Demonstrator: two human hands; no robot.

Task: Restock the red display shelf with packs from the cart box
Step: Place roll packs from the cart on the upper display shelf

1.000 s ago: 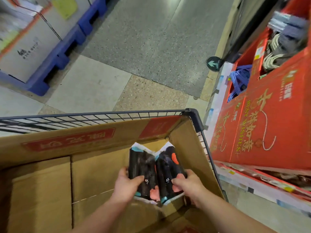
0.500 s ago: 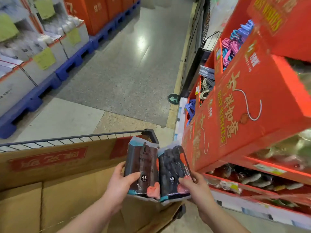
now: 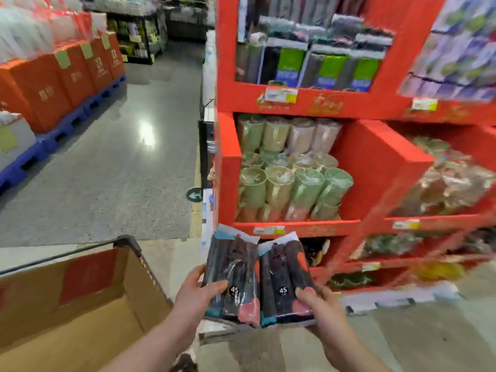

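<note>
I hold two dark packs side by side in front of me, each marked "45". My left hand (image 3: 197, 294) grips the left pack (image 3: 232, 267) at its lower left edge, thumb on top. My right hand (image 3: 319, 304) grips the right pack (image 3: 285, 275) at its lower right corner. The packs hover past the cart's right side, low before the red display shelf (image 3: 375, 167). The cardboard cart box (image 3: 88, 312) lies open at the lower left inside the wire cart (image 3: 128, 241).
The red shelf's compartments hold green and pink rolls (image 3: 292, 178), dark packs with green labels (image 3: 316, 65), and blurred goods to the right. Orange boxes (image 3: 53, 84) on blue pallets (image 3: 32, 157) line the aisle's left side. Grey floor (image 3: 112, 162) lies between.
Both hands lifted the two packs out of the cart box and carried them right, toward the red shelf. My view rose from the box to the shelf front.
</note>
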